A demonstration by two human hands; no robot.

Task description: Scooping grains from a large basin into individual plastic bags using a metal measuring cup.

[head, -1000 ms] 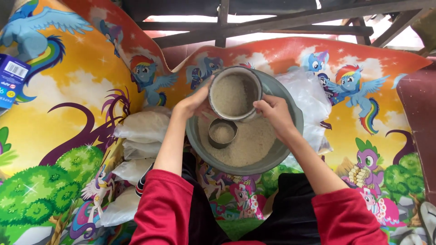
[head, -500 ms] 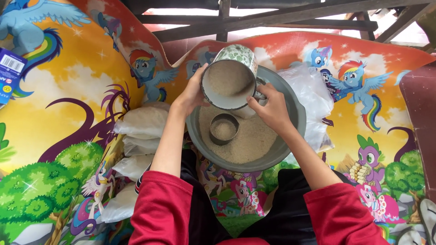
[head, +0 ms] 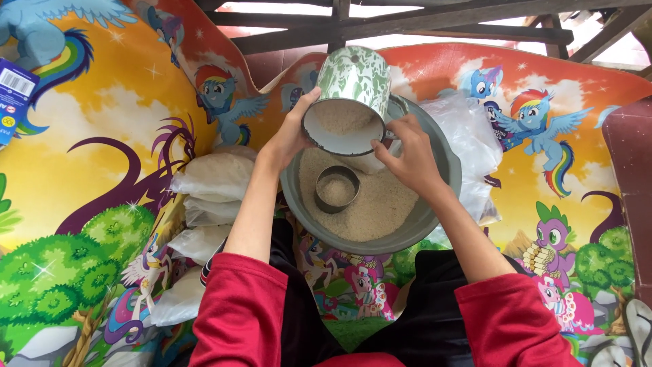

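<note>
Glossy enamelled metal mug (head: 353,95) with a leafy print; matt grey basin (head: 435,224) of grainy rice (head: 387,204); thin clear plastic bags (head: 210,178); shiny printed mat (head: 81,170).

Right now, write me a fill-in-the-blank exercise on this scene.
1. The left hand and right hand tilt a green-patterned ____ of rice.
2. Below it sits a grey basin half full of ____.
3. A small round tin stands ____ the basin.
4. Filled clear bags lie stacked on the person's ____ side.

Missing words: mug; rice; inside; left
</note>
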